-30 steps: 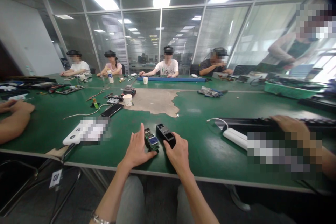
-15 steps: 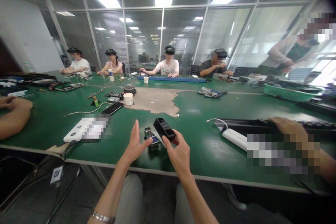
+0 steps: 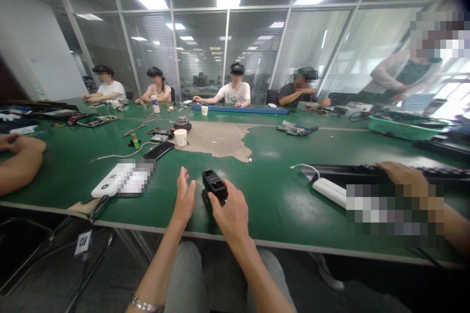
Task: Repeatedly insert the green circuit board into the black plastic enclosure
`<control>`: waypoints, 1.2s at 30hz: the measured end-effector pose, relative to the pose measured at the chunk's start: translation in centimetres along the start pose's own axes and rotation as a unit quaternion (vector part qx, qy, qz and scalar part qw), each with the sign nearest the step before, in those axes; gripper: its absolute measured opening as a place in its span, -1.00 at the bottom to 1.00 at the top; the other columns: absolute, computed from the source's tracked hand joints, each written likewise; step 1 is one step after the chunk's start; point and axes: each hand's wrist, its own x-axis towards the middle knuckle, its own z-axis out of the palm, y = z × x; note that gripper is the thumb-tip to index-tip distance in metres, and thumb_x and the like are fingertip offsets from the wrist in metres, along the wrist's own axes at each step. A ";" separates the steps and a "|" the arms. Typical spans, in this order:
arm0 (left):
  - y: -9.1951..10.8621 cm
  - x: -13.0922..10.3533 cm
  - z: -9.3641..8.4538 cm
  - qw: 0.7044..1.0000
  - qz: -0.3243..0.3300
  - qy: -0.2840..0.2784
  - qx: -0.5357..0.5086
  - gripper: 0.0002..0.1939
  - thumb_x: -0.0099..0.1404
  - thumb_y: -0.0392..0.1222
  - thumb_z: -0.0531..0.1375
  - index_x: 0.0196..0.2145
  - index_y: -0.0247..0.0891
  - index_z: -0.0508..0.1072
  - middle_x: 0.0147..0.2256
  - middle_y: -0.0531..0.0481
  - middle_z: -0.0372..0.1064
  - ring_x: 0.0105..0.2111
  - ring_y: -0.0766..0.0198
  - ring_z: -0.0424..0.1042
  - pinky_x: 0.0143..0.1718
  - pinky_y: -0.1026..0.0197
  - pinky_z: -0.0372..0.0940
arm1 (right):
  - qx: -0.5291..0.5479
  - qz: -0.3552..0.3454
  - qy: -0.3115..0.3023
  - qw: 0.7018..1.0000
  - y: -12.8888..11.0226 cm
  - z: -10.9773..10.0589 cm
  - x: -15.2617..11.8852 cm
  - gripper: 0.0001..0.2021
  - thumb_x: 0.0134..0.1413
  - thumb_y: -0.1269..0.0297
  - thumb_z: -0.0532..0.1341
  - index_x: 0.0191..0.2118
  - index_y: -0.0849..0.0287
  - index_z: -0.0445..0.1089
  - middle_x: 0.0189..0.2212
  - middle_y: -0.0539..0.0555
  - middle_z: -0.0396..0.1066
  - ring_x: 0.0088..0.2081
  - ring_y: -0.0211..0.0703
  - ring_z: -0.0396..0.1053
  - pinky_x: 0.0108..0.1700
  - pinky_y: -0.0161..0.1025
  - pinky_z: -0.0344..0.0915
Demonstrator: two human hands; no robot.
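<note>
My right hand (image 3: 234,211) grips a small black rectangular plastic housing (image 3: 213,183) by its near right side, thumb towards me. The housing has cut-outs on its upper face and is held over the green table (image 3: 271,181) in front of me. Beneath it a dark shape shows, but the circuit board seen earlier is hidden, so I cannot tell whether it lies under or inside the housing. My left hand (image 3: 184,198) is just left of the housing, open, fingers up and holding nothing.
A black phone (image 3: 159,150) and paper cup (image 3: 180,137) are ahead on the left. A white power bank (image 3: 113,181) lies farther left. To the right, a white bar-shaped device (image 3: 330,191) sits near a neighbour's arm (image 3: 407,181). Other people sit across the table.
My right hand has brought the black housing left and over the spot where the circuit board lay, covering it. My left hand has drawn slightly left, away from the board.
</note>
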 end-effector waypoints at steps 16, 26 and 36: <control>-1.9 0.2 0.2 0.978 0.123 -0.087 0.146 -0.20 0.10 -0.38 0.09 0.31 -0.25 0.04 0.27 -0.23 0.06 0.29 0.01 0.06 0.32 -0.16 -0.07 | -0.019 -0.018 -0.021 0.999 1.8 0.6 -1.4 -0.37 0.10 0.12 0.23 0.22 0.36 0.19 0.06 0.32 0.38 0.05 0.16 0.33 0.09 0.03 0.27; -1.5 0.0 0.1 0.986 0.091 -0.091 0.103 -0.12 0.11 -0.41 0.06 0.36 -0.31 -0.14 0.25 -0.28 0.12 0.26 0.06 0.13 0.30 -0.12 -0.03 | 0.094 0.031 0.017 0.995 1.0 -1.9 1.7 -0.49 0.10 0.09 0.21 0.15 0.19 0.32 -0.02 0.20 0.46 -0.08 0.03 0.44 -0.01 -0.04 0.35; -1.0 -0.1 0.2 0.988 0.071 -0.091 0.106 -0.17 0.11 -0.40 0.08 0.34 -0.23 -0.02 0.23 -0.21 0.17 0.24 0.07 0.17 0.29 -0.10 -0.01 | 0.042 0.043 0.006 0.998 7.3 -1.8 2.6 -0.52 0.08 0.13 0.20 0.11 0.20 0.34 -0.05 0.21 0.48 -0.07 0.04 0.45 0.02 -0.02 0.33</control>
